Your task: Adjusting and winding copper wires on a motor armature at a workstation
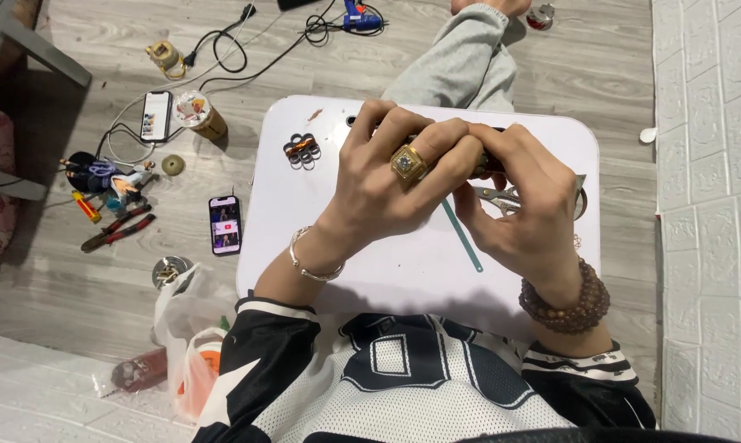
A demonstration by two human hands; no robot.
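My left hand (387, 176), with a large gold ring and a silver bracelet, and my right hand (522, 201), with a brown bead bracelet, meet over a small white table (288, 205). Both close around a small dark object (489, 162), mostly hidden by the fingers. Scissors (501, 197) lie under my right hand. A thin teal strip (462, 238) rests on the table below the hands. A small coil of copper wire with metal rings (301, 150) sits to the left of my left hand.
On the wooden floor to the left lie two phones (225, 224) (156, 116), red-handled pliers (116, 230), cables, a tape roll (165, 57), a cup (198, 113) and plastic bags (191, 344). A blue glue gun (358, 16) lies at the top. A white brick wall (706, 205) stands at right.
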